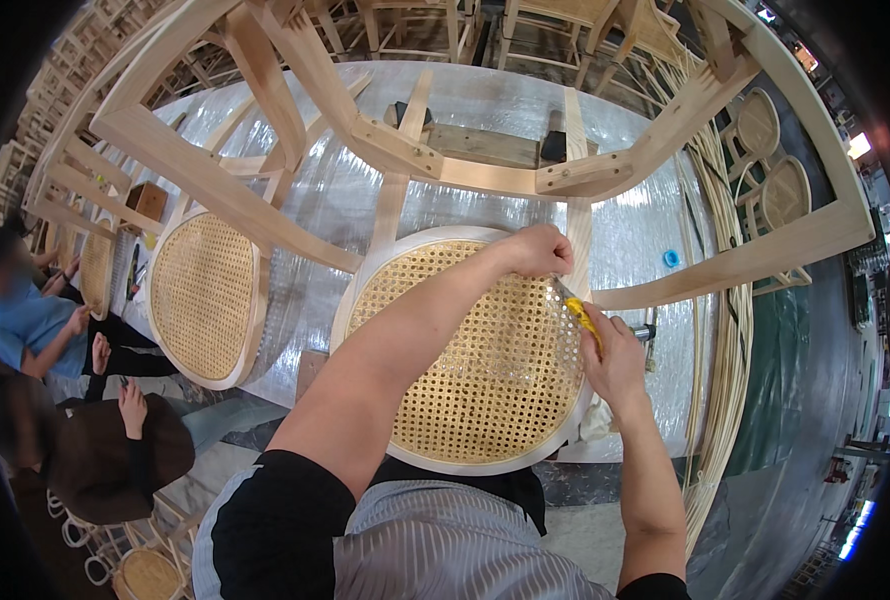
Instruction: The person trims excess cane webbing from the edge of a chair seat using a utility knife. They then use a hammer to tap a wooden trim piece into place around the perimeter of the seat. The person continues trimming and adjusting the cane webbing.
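— Where are the hands?
— The left hand point(537, 250) reaches across the round cane seat point(470, 355), fingers curled shut on its far rim.
— And the other?
— The right hand point(613, 362) grips a yellow-handled knife point(577, 310) at the seat's right edge.

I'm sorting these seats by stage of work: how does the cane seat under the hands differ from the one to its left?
The near cane seat has both hands on it: the left hand presses its far rim and the right hand holds a yellow cutter there. The left cane seat lies untouched, partly under a chair frame. Both are round, pale-rimmed woven panels.
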Demonstrator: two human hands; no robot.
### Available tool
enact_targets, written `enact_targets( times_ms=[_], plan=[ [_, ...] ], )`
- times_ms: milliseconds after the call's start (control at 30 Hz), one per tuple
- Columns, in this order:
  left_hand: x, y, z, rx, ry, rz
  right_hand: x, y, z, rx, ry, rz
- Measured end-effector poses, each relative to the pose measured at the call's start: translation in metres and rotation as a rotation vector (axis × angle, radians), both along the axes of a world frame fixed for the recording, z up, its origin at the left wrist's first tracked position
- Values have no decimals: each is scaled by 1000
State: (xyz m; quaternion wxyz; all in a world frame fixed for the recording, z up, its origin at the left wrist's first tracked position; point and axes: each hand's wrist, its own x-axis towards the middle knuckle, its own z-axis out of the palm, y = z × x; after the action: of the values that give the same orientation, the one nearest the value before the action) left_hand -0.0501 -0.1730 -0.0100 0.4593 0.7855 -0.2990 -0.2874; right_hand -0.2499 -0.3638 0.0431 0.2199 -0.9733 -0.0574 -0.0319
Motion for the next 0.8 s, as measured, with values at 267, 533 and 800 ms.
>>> enact_targets(
  times_ms=[267, 533, 800],
  plan=[
    [0, -1, -5, 0, -20, 18, 3, 1, 3, -35, -6, -4],
    [1, 1, -4, -1, -1, 15, 2, -2, 8, -45, 28, -10],
    [-5, 1, -2, -37, 53, 73, -1, -11, 6, -60, -4, 4]
  ],
)
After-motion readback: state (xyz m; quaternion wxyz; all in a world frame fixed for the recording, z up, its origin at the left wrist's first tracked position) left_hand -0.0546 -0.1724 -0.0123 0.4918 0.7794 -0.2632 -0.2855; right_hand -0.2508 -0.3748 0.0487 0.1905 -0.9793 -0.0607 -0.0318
